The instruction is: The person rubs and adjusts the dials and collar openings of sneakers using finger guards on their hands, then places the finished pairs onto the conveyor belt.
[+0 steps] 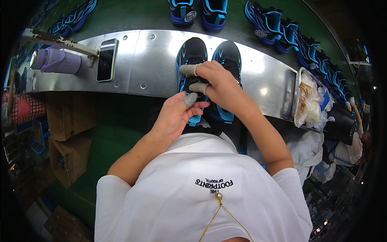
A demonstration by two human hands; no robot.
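Note:
A pair of black running shoes with blue trim lies before me, toes pointing away: the left shoe (194, 48) under my hands, the right shoe (228, 51) close beside it. My right hand (223, 85) reaches over the left shoe's lacing, its fingers bent, two of them in beige finger covers. Whatever lies between those fingertips is hidden. At the shoe's opening, my left hand (173, 115) has its thumb, in a grey cover, closed toward the curled fingers. I cannot make out what it pinches. Both shoes' heel ends, with blue pull tabs, face me.
A phone (106, 60) and a purple bottle (60, 60) stand left on the metal ledge (155, 60). At the right end is a metal tray (297, 97) with plastic bags. More shoes (264, 24) line the green belt (234, 30) beyond. Cardboard boxes (68, 153) sit lower left.

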